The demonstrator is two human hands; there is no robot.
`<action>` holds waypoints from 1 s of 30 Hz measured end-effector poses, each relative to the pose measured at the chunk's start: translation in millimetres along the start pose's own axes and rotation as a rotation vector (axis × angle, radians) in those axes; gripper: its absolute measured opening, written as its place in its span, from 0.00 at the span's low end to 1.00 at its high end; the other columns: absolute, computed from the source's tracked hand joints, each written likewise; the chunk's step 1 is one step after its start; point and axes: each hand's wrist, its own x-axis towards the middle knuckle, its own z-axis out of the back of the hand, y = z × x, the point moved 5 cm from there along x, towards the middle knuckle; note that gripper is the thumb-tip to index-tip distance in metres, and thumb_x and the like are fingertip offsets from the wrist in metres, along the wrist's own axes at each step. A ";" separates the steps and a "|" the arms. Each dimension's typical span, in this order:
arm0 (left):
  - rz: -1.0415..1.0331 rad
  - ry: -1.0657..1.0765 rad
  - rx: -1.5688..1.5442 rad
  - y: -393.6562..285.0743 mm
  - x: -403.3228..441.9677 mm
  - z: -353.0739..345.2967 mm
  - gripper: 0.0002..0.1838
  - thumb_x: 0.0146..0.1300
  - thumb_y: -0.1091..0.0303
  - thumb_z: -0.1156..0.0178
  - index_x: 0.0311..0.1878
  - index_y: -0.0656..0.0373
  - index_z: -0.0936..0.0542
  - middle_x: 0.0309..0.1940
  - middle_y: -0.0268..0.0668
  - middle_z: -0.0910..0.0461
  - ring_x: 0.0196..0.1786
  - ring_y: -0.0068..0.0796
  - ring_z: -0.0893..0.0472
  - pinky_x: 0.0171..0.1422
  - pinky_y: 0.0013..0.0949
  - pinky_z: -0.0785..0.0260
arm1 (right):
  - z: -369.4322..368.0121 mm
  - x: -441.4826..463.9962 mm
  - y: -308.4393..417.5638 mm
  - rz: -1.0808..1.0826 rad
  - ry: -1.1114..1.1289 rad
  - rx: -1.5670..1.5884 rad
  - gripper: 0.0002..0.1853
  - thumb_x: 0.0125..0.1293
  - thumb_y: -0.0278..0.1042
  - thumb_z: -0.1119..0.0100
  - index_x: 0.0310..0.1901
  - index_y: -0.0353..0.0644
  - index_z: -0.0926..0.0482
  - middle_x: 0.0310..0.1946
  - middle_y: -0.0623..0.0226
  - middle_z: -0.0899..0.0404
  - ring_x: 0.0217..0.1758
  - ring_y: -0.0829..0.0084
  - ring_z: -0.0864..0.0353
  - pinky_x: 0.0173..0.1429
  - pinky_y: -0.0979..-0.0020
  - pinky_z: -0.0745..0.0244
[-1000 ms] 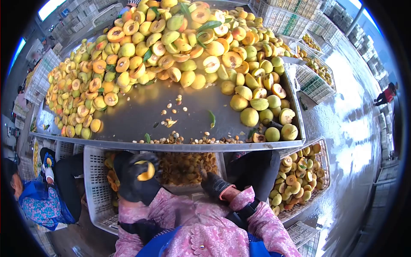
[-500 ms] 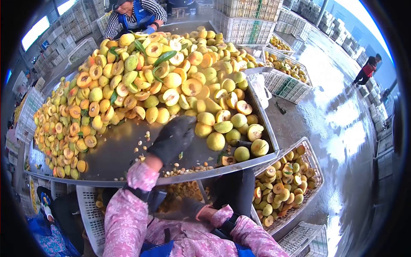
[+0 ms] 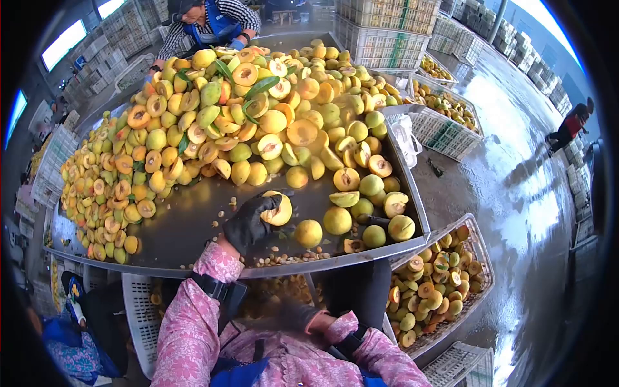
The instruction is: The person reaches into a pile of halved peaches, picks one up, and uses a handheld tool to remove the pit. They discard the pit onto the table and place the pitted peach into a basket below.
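Note:
My left hand (image 3: 247, 222), in a dark glove, is closed around a peach half (image 3: 278, 209) above the metal table. The cut face of that half shows. Down at my lap, my right hand (image 3: 300, 316), also gloved, is smeared by motion; its fingers and anything in them cannot be made out. It is over a crate (image 3: 138, 309) with cut fruit below the table edge. A large heap of yellow peaches (image 3: 213, 122), many cut in half, covers much of the metal table (image 3: 193, 226). Small pits (image 3: 290, 259) lie along its near edge.
At the right, a crate (image 3: 487, 274) of peach halves stands on the wet floor. Stacked crates (image 3: 380, 48) rise at the back. A dark handle-like object (image 3: 374, 220) lies among the peaches. Another person (image 3: 216, 22) is across the table; a further person (image 3: 570, 126) is walking at right.
My left hand has drawn back from the heap toward me and now holds a peach half. Some peaches by it have shifted. The whole view has moved slightly.

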 end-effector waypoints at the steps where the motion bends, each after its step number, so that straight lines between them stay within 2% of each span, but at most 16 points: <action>1: -0.114 0.003 0.104 -8.1 -12.1 4.7 0.24 0.67 0.58 0.57 0.58 0.67 0.33 0.51 0.50 0.26 0.53 0.46 0.25 0.58 0.49 0.32 | 6.3 -2.1 18.0 -0.002 -0.006 0.080 0.15 0.55 0.34 0.44 0.40 0.30 0.25 0.28 0.43 0.22 0.34 0.46 0.21 0.37 0.55 0.29; 3: 0.061 -0.029 -0.724 -10.3 -42.6 -5.8 0.26 0.68 0.54 0.58 0.58 0.67 0.34 0.54 0.51 0.28 0.57 0.47 0.28 0.63 0.54 0.37 | 40.9 -20.6 81.1 0.058 0.058 -0.087 0.16 0.55 0.34 0.44 0.42 0.32 0.27 0.29 0.44 0.22 0.35 0.46 0.22 0.37 0.56 0.30; 5: -0.025 -0.085 -0.316 -20.8 -64.0 -7.3 0.29 0.68 0.50 0.59 0.59 0.68 0.35 0.57 0.51 0.31 0.60 0.49 0.31 0.67 0.59 0.45 | 70.5 -40.5 144.4 0.069 -0.015 0.003 0.15 0.57 0.32 0.44 0.44 0.35 0.28 0.32 0.52 0.22 0.38 0.56 0.22 0.41 0.61 0.29; 7: 0.104 -0.118 -0.979 -27.3 -84.6 -24.3 0.30 0.69 0.49 0.60 0.59 0.68 0.35 0.58 0.50 0.31 0.60 0.49 0.31 0.67 0.59 0.45 | 79.8 -48.9 163.3 -0.070 0.057 0.140 0.15 0.59 0.31 0.44 0.46 0.35 0.30 0.37 0.57 0.22 0.41 0.63 0.23 0.42 0.63 0.29; 8: 0.074 -0.103 -0.920 -31.7 -94.6 -28.8 0.27 0.70 0.53 0.60 0.59 0.69 0.35 0.57 0.50 0.32 0.61 0.47 0.32 0.67 0.57 0.44 | 78.5 -53.0 147.7 0.114 0.119 0.419 0.17 0.64 0.32 0.47 0.52 0.34 0.33 0.44 0.64 0.25 0.45 0.74 0.26 0.45 0.69 0.29; 11: -0.073 -0.135 -0.473 -29.0 -113.5 -29.2 0.25 0.58 0.77 0.46 0.60 0.68 0.36 0.57 0.47 0.30 0.59 0.35 0.29 0.65 0.37 0.38 | 102.7 -71.3 215.3 -0.181 0.088 0.531 0.21 0.67 0.34 0.49 0.57 0.34 0.37 0.47 0.65 0.27 0.46 0.76 0.26 0.46 0.71 0.28; 12: -0.119 -0.138 -0.360 -28.3 -118.9 -30.6 0.27 0.56 0.82 0.43 0.60 0.68 0.36 0.57 0.46 0.29 0.58 0.33 0.28 0.65 0.33 0.37 | 108.9 -72.8 225.3 -0.104 0.060 0.414 0.21 0.67 0.34 0.49 0.57 0.34 0.37 0.47 0.64 0.27 0.47 0.75 0.26 0.47 0.71 0.27; 13: -0.166 -0.120 -0.299 -28.3 -122.7 -33.2 0.29 0.55 0.82 0.43 0.61 0.68 0.38 0.56 0.46 0.29 0.58 0.33 0.28 0.65 0.33 0.37 | 115.1 -74.6 235.4 -0.031 0.023 0.296 0.21 0.67 0.34 0.49 0.58 0.34 0.36 0.48 0.62 0.27 0.48 0.74 0.26 0.48 0.71 0.27; 15: -0.256 -0.089 -0.174 -26.1 -132.6 -38.4 0.31 0.54 0.83 0.43 0.63 0.68 0.40 0.56 0.45 0.29 0.58 0.32 0.27 0.65 0.33 0.38 | 115.9 -74.8 241.3 -0.230 -0.003 0.508 0.20 0.66 0.34 0.48 0.57 0.33 0.34 0.49 0.59 0.28 0.48 0.68 0.25 0.49 0.69 0.27; 19: -0.249 -0.284 -0.208 11.5 -140.6 -35.3 0.19 0.70 0.66 0.60 0.59 0.67 0.35 0.53 0.44 0.27 0.55 0.31 0.26 0.61 0.34 0.32 | 112.6 -60.9 236.4 0.081 -0.046 0.097 0.19 0.64 0.27 0.49 0.56 0.30 0.33 0.47 0.48 0.30 0.49 0.54 0.27 0.52 0.66 0.29; 21: -0.283 -0.237 -0.052 2.6 -147.8 -46.5 0.20 0.73 0.63 0.64 0.58 0.67 0.33 0.53 0.45 0.27 0.55 0.32 0.26 0.61 0.34 0.32 | 109.6 -59.5 241.2 0.032 -0.025 0.063 0.19 0.65 0.27 0.50 0.57 0.33 0.35 0.43 0.56 0.30 0.45 0.65 0.29 0.47 0.72 0.31; 22: -0.267 -0.216 -0.096 3.1 -148.3 -49.3 0.20 0.73 0.63 0.65 0.58 0.68 0.34 0.53 0.46 0.27 0.55 0.32 0.26 0.61 0.35 0.33 | 106.4 -56.7 240.0 0.017 -0.056 0.110 0.20 0.66 0.29 0.49 0.59 0.38 0.36 0.40 0.65 0.29 0.40 0.76 0.30 0.42 0.78 0.32; 24: -0.197 -0.206 -0.347 10.8 -146.3 -52.5 0.20 0.73 0.64 0.65 0.58 0.68 0.34 0.54 0.47 0.28 0.56 0.33 0.27 0.63 0.34 0.34 | 102.4 -53.7 227.9 0.105 -0.107 0.056 0.22 0.67 0.30 0.48 0.61 0.42 0.38 0.36 0.73 0.28 0.34 0.85 0.30 0.36 0.81 0.32; 25: -0.144 -0.215 -0.553 16.7 -144.6 -53.7 0.20 0.73 0.64 0.65 0.58 0.69 0.34 0.54 0.47 0.28 0.56 0.33 0.27 0.63 0.34 0.35 | 98.9 -51.2 217.0 0.209 -0.127 -0.045 0.24 0.66 0.30 0.48 0.62 0.42 0.40 0.36 0.71 0.27 0.34 0.84 0.29 0.36 0.79 0.30; 28: -0.390 -0.309 0.133 3.4 -156.0 -61.2 0.18 0.72 0.67 0.62 0.58 0.70 0.34 0.55 0.48 0.28 0.57 0.34 0.28 0.65 0.34 0.37 | 99.7 -52.6 228.4 0.388 -0.266 -0.291 0.29 0.65 0.29 0.48 0.65 0.39 0.46 0.35 0.63 0.25 0.32 0.73 0.24 0.37 0.71 0.27; 30: -0.347 -0.325 -0.006 5.2 -154.6 -62.9 0.17 0.71 0.70 0.59 0.58 0.69 0.35 0.55 0.47 0.28 0.56 0.33 0.27 0.64 0.33 0.37 | 101.8 -52.6 246.4 0.359 -0.302 -0.363 0.31 0.63 0.28 0.48 0.66 0.38 0.49 0.36 0.57 0.24 0.33 0.63 0.22 0.38 0.66 0.27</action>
